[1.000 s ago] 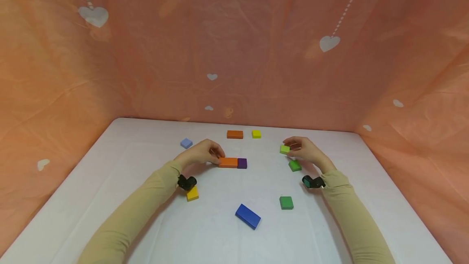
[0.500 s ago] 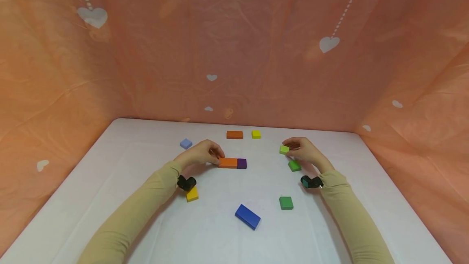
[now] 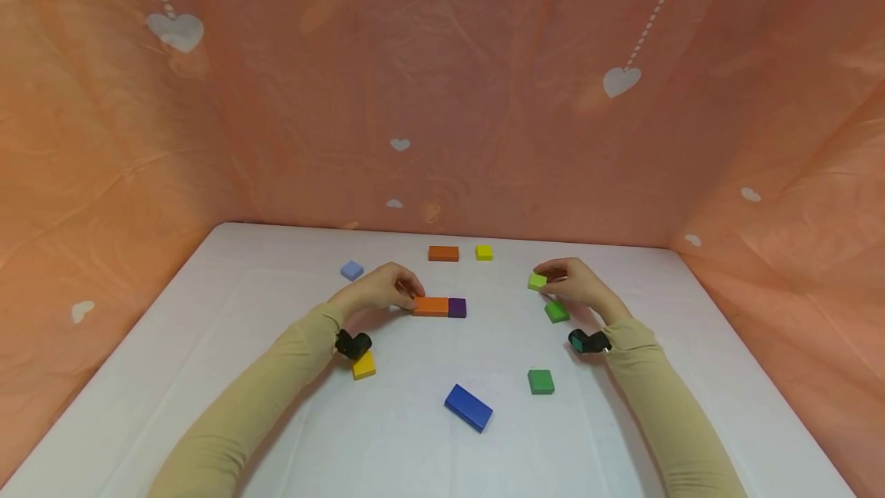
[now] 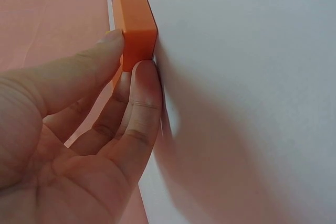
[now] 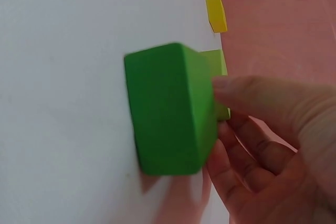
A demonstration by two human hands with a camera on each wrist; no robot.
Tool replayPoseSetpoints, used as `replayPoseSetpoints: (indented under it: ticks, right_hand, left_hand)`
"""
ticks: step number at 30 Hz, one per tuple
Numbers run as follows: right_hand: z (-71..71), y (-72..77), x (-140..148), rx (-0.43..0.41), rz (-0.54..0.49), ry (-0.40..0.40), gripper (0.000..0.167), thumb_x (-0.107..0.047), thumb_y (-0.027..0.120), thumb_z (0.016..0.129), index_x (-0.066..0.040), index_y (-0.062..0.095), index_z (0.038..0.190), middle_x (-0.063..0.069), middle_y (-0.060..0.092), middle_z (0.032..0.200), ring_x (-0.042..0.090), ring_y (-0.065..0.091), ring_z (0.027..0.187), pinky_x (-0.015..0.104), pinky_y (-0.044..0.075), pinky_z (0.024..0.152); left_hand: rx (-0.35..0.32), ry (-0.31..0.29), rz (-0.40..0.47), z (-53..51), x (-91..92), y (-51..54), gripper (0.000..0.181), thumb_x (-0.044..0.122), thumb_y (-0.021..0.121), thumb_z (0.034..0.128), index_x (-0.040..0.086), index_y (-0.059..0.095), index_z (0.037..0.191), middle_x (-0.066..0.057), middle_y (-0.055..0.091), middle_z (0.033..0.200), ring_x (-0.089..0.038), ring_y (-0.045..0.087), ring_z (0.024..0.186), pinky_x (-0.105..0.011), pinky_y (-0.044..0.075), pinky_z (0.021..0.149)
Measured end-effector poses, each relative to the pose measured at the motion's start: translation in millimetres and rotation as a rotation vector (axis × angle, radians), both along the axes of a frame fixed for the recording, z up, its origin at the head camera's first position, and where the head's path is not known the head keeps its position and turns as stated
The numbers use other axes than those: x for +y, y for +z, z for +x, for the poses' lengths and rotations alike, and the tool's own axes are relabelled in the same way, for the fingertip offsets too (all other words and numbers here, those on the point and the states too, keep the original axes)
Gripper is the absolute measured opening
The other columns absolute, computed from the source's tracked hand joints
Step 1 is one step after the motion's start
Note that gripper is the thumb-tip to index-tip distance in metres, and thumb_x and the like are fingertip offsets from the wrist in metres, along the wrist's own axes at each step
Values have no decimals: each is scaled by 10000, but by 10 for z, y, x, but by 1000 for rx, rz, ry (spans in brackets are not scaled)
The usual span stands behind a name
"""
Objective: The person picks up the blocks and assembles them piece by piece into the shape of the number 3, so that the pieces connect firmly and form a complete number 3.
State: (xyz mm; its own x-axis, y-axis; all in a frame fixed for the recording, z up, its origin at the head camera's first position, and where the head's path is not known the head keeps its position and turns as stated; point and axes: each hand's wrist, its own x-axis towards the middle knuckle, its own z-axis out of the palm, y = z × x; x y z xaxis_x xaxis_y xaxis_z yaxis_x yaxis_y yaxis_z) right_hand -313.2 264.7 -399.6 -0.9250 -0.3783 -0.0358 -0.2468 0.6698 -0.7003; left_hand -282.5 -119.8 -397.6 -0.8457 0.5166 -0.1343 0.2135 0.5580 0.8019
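Note:
In the head view my left hand (image 3: 384, 287) holds the left end of an orange block (image 3: 431, 307), which lies flat with a purple block (image 3: 457, 308) touching its right end. The left wrist view has the thumb on the orange block's (image 4: 134, 14) edge and a fingertip against its end. Over on the right, my right hand (image 3: 575, 283) pinches a small lime-green block (image 3: 537, 282). Just in front of that hand lies a green block (image 3: 556, 311); in the right wrist view this green block (image 5: 163, 111) partly hides the lime-green one.
Toward the back are a dark orange block (image 3: 443, 253), a yellow block (image 3: 484, 253) and a light blue block (image 3: 352, 270). Nearer lie a blue block (image 3: 468, 408), another green block (image 3: 541, 382) and an amber block (image 3: 363, 366) beside the left wrist camera. An orange curtain (image 3: 442, 98) surrounds the white table (image 3: 415, 452).

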Motion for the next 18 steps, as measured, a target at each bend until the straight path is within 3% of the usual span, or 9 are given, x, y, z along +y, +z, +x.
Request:
replayPoseSetpoints:
  ticks: [18]
  right_hand:
    - [-7,28,-58,-2,13,12,368,-49,691,854,20,626,1209,188,594,1217,343,542,1113,458,433,954]
  left_hand:
    - [-4,1,6,-4,-7,-7,166,20,716,840,26,701,1006,-34,652,877,-184,569,793,-275,492,718]
